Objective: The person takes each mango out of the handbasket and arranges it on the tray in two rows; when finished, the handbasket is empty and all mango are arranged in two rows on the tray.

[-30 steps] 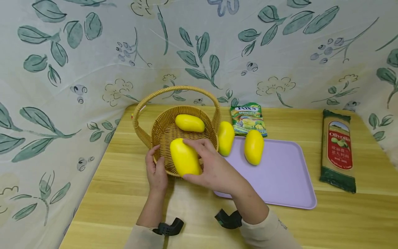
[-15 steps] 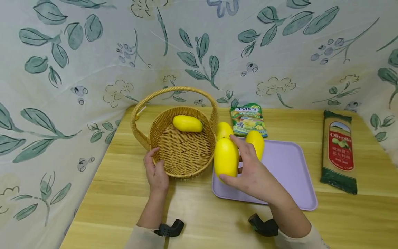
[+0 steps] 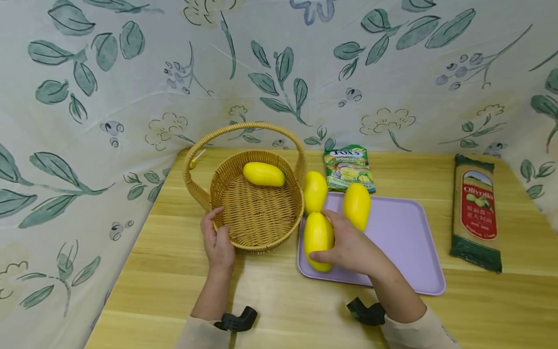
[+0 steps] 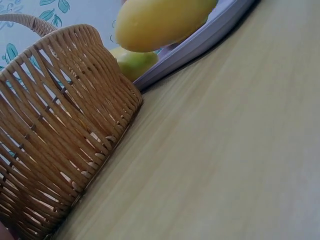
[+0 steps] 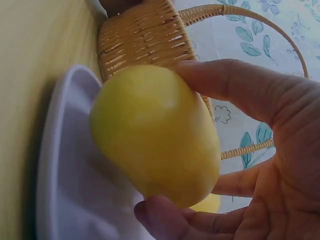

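Note:
My right hand grips a yellow mango over the left end of the lilac tray. In the right wrist view, thumb and fingers span the mango, which has a greenish tint at one end. My left hand holds the near left rim of a round wicker basket with a tall arched handle. Inside the basket, one mango lies against the back wall. Two other mangoes are at the tray: one mango by its back left corner, another mango just to the right.
A green Fox's candy bag lies behind the tray. On the far right is a long Olivoila spaghetti pack. Something small and yellow sits behind the basket's left side. A patterned cloth hangs along the table's back edge.
My right hand has carried the mango from above the basket rightward to the tray, then lowered it toward the tray's left end. My left hand has stayed on the basket rim.

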Tool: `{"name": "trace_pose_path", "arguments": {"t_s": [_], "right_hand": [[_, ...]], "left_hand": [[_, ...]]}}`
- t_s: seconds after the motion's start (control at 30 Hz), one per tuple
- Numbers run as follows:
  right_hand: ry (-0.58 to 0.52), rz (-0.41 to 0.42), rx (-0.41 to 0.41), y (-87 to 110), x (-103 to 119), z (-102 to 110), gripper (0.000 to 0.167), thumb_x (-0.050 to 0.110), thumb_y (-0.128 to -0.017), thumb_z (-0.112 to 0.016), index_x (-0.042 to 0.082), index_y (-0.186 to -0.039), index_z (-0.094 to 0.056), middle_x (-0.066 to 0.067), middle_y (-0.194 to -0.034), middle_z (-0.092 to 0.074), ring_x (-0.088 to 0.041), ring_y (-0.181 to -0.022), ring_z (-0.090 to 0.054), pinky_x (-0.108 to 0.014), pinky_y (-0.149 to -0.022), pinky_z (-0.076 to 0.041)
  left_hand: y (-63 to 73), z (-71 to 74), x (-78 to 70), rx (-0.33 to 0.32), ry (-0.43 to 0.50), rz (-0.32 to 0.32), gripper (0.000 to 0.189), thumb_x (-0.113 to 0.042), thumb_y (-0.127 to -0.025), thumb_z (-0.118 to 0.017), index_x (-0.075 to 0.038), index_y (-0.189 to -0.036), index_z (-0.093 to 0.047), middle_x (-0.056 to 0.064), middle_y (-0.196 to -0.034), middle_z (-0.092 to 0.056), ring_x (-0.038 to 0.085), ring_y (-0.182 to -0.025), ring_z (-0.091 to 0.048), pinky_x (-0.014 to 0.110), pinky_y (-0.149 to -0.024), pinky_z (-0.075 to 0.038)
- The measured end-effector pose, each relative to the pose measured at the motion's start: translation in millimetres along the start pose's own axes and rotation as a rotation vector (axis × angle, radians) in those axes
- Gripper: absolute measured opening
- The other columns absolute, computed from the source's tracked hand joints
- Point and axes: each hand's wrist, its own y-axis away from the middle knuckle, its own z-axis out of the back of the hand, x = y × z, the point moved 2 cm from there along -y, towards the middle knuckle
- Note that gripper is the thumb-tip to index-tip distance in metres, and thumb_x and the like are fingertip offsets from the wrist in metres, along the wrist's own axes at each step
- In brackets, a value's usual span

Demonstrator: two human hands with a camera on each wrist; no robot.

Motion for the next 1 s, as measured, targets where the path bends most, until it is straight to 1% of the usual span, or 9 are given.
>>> {"name": "trace_pose_path", "arguments": {"t_s": [0.07,0.17,0.3,0.47,0.63,0.77,0.87,0.93,1.0], "right_hand": [[-0.002,0.007,0.018,-2.1,-0.3,-4.2,0.108,0.043,-0.075,-0.088,0.007,-0.158,-0.030,-0.018,-0.144,-0.052,-0.029,-0.118,-0.055,-0.050,-0.097,-0.049],[-0.013,-0.002,0.042,-2.7,0.8,-8.7,0.107,0.043,-0.074,-0.088,0.006,-0.157,-0.032,-0.015,-0.134,-0.060,-0.026,-0.112,-0.058,-0.047,-0.093,-0.051],[-0.013,-0.018,0.066,-2.2,3.1,-12.8,0.105,0.047,-0.075,-0.087,0.006,-0.156,-0.034,-0.012,-0.126,-0.062,-0.023,-0.106,-0.059,-0.047,-0.091,-0.051],[0.024,-0.038,0.058,-2.9,4.0,-15.1,0.108,0.051,-0.074,-0.086,0.006,-0.157,-0.033,-0.012,-0.126,-0.063,-0.022,-0.106,-0.061,-0.047,-0.091,-0.051],[0.048,-0.025,0.042,-2.6,5.5,-14.4,0.108,0.053,-0.074,-0.086,0.008,-0.157,-0.034,-0.010,-0.123,-0.065,-0.020,-0.104,-0.061,-0.046,-0.090,-0.051],[0.040,-0.012,0.035,-1.0,5.4,-11.5,0.108,0.055,-0.074,-0.085,0.008,-0.157,-0.034,-0.010,-0.125,-0.066,-0.020,-0.106,-0.063,-0.046,-0.092,-0.052],[0.048,-0.014,0.016,2.0,5.4,-6.7,0.109,0.058,-0.076,-0.084,0.006,-0.157,-0.033,-0.015,-0.131,-0.066,-0.026,-0.113,-0.065,-0.049,-0.091,-0.054],[0.064,-0.016,-0.009,4.7,6.5,-2.3,0.108,0.061,-0.078,-0.081,0.006,-0.157,-0.033,-0.019,-0.138,-0.062,-0.031,-0.118,-0.065,-0.052,-0.090,-0.055],[0.084,0.002,-0.059,7.9,9.1,2.1,0.103,0.062,-0.081,-0.077,0.008,-0.157,-0.034,-0.019,-0.143,-0.059,-0.035,-0.122,-0.063,-0.055,-0.091,-0.054]], "left_hand": [[0.0,-0.1,0.0,0.003,-0.003,0.001,0.045,0.004,-0.089,-0.040,0.000,-0.132,-0.053,0.017,-0.144,-0.039,0.024,-0.146,-0.028,0.048,-0.124,-0.015],[-0.1,-0.6,-0.7,0.007,-0.004,0.003,0.045,0.004,-0.089,-0.041,0.000,-0.132,-0.052,0.016,-0.145,-0.038,0.024,-0.147,-0.027,0.048,-0.124,-0.014],[-0.5,-0.9,-1.9,0.008,-0.005,0.006,0.046,0.003,-0.089,-0.040,0.001,-0.133,-0.052,0.016,-0.146,-0.038,0.024,-0.148,-0.026,0.048,-0.124,-0.013],[-0.5,-0.8,-2.3,0.014,-0.003,0.013,0.045,0.003,-0.090,-0.040,0.002,-0.134,-0.050,0.016,-0.146,-0.037,0.025,-0.148,-0.025,0.050,-0.124,-0.013],[-0.3,0.2,-0.8,0.015,-0.012,0.024,0.045,0.002,-0.090,-0.040,0.000,-0.134,-0.051,0.014,-0.146,-0.036,0.025,-0.149,-0.024,0.051,-0.124,-0.013],[-0.2,0.7,-0.4,0.017,-0.014,0.026,0.044,0.002,-0.091,-0.040,0.000,-0.134,-0.051,0.014,-0.146,-0.036,0.026,-0.150,-0.022,0.051,-0.124,-0.011],[0.2,0.8,-0.8,0.018,-0.012,0.024,0.044,0.002,-0.091,-0.040,0.000,-0.134,-0.051,0.016,-0.147,-0.036,0.026,-0.151,-0.021,0.051,-0.125,-0.011],[0.3,0.9,-0.4,0.018,-0.013,0.024,0.044,0.002,-0.091,-0.040,0.001,-0.134,-0.051,0.017,-0.147,-0.036,0.026,-0.151,-0.022,0.051,-0.125,-0.011],[0.6,0.8,-0.8,0.017,-0.009,0.024,0.044,0.002,-0.091,-0.040,0.001,-0.134,-0.050,0.017,-0.147,-0.036,0.026,-0.150,-0.022,0.052,-0.125,-0.011]]}}
